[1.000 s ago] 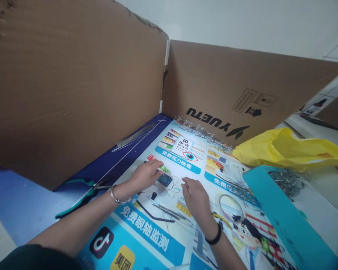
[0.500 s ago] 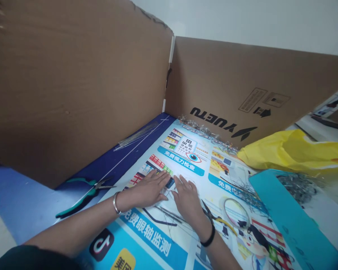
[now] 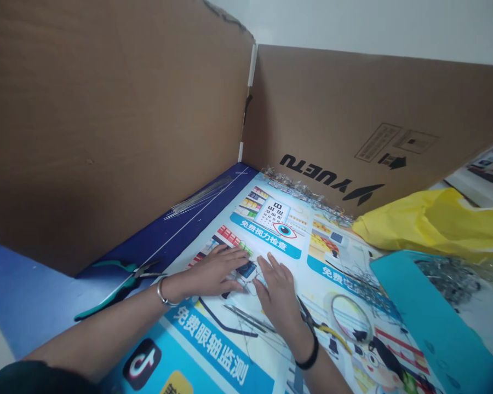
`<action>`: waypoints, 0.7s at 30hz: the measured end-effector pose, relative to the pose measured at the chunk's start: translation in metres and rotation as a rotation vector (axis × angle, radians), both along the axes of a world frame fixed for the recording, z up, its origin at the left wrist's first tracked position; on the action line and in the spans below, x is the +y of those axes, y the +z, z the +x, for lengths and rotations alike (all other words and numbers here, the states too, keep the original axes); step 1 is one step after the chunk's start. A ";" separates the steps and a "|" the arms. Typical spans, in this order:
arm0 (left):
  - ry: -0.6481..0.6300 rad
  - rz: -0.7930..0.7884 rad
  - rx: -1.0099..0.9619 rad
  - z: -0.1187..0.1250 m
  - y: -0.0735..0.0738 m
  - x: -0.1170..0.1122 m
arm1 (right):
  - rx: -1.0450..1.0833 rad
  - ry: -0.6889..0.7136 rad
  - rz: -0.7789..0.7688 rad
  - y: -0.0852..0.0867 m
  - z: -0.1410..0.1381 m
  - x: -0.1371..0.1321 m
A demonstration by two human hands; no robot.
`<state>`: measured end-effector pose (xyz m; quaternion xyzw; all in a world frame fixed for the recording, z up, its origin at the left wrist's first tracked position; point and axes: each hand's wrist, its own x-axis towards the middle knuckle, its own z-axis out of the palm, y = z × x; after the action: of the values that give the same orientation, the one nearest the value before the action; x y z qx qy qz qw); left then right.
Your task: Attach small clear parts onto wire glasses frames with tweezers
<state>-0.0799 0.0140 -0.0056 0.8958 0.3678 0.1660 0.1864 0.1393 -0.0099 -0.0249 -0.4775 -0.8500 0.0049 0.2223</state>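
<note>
My left hand (image 3: 216,271) lies flat on the printed poster (image 3: 271,230), fingers stretched out and spread, a silver bangle on its wrist. My right hand (image 3: 277,287) lies beside it, also flat with fingers apart, a black band on its wrist. Between the fingertips of both hands sits a small dark blue piece (image 3: 246,269) with thin looped wire around it; both hands touch or press near it. Straight wires (image 3: 246,316) lie on the poster just below my hands.
Teal-handled pliers (image 3: 115,287) lie left of my left arm. A bundle of thin wires (image 3: 197,200) rests by the tall cardboard wall (image 3: 107,126). A yellow bag (image 3: 431,224), a teal sheet (image 3: 419,317) and a heap of metal bits (image 3: 452,276) are at the right.
Both hands went from pinching at the small blue piece and wire to lying flat with spread fingers beside it. The camera shifted slightly.
</note>
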 end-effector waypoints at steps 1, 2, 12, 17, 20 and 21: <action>0.027 0.015 -0.036 0.000 0.001 0.001 | 0.056 0.000 0.035 0.001 0.002 0.000; 0.062 0.036 -0.075 0.001 0.002 0.002 | 0.116 -0.007 0.069 0.002 0.005 0.001; 0.187 0.156 -0.269 0.000 -0.004 0.006 | 0.361 -0.188 0.152 0.002 0.012 0.000; 0.137 0.104 -0.248 0.000 -0.002 0.005 | 0.282 -0.154 0.090 -0.002 0.008 0.001; 0.136 0.033 -0.243 -0.001 -0.004 0.006 | 0.206 -0.110 0.025 -0.003 0.004 -0.001; 0.139 0.013 -0.238 -0.002 -0.004 0.006 | 0.184 -0.096 0.005 -0.002 0.003 -0.001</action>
<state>-0.0814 0.0203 -0.0100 0.8433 0.4031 0.2862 0.2108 0.1421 -0.0111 -0.0271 -0.5146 -0.8022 0.0359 0.3006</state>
